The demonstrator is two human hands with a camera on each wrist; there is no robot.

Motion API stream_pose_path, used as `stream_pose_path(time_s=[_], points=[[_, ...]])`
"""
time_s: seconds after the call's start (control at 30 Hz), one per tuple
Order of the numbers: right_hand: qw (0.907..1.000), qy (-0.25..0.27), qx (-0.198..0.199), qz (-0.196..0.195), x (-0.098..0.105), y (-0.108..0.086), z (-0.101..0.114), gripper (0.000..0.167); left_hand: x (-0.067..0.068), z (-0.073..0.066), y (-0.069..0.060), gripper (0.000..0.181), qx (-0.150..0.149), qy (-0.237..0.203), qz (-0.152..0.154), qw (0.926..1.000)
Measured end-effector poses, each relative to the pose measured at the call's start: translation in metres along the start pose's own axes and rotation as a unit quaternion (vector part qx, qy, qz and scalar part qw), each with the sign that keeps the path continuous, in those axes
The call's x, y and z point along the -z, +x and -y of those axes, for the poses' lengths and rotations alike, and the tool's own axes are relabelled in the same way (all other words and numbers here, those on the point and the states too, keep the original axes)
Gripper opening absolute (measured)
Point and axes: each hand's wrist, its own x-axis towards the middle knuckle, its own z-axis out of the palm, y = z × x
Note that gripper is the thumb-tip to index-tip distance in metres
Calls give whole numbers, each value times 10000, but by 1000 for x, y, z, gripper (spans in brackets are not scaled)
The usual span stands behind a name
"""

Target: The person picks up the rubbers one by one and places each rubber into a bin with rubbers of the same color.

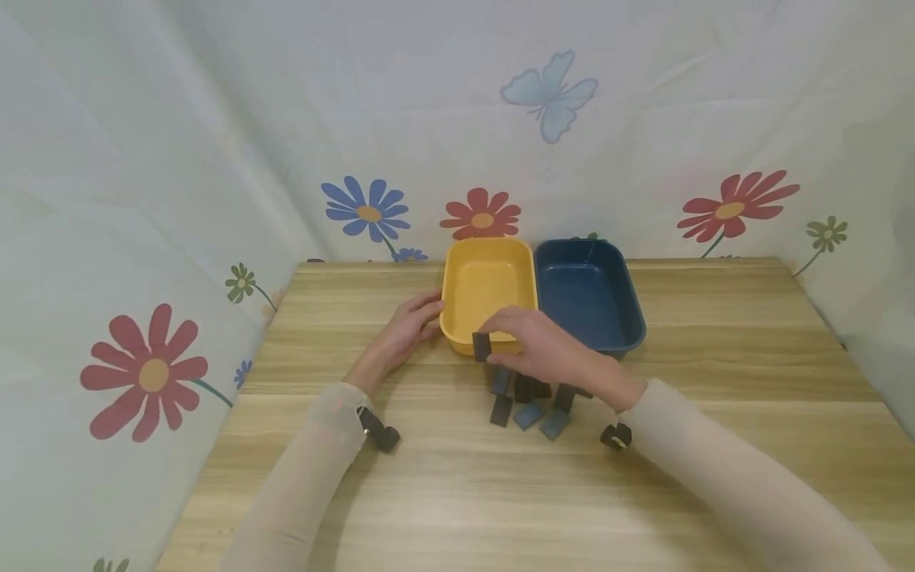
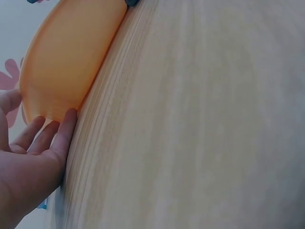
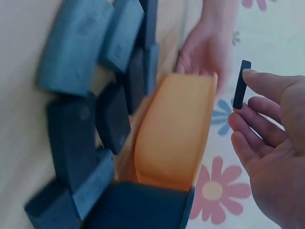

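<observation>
Fingers (image 1: 500, 320) of the right hand (image 1: 538, 343) pinch a dark block (image 1: 482, 347), closed to its size, raised near the yellow bin's (image 1: 493, 278) front; loose blocks (image 1: 529, 416) lie on the bench (image 1: 443, 492) below. Farther off, the left hand (image 1: 409, 327), unclenched, grasping nothing, touches that bin, apparently steadying it beside the blue bin (image 1: 586, 298).

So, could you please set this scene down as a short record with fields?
Left hand: touches the side of the yellow bin
Right hand: pinches a dark block between thumb and fingers
Blue bin: beside the yellow bin, to its right
Loose blocks: dark and bluish, on the table before the bins
Backdrop: pale, printed with flowers and a butterfly
</observation>
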Motion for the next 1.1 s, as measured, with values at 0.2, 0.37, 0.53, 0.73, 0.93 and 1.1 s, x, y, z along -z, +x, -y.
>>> stream_pose_path(time_s=[0.2,0.37,0.53,0.73,0.93,1.1], points=[[9974,200,-580,-380,13,10,-13,43,-1,-1,0,56,4,6,-6,10000],[9925,402,-906,-710,17,22,-27,45,-1,0,3,56,22,-36,-2,10000],[9887,509,-1135,-835,21,38,-33,46,1,0,3,57,66,-55,-54,9999],[9885,393,-1236,-779,28,64,-35,46,3,-1,2,57,68,-45,-31,10000],[9882,339,-1325,-695,27,81,-46,45,2,0,1,56,47,7,38,10000],[9840,337,-1633,-620,24,92,-59,47,1,-1,2,54,53,-43,-6,10000]])
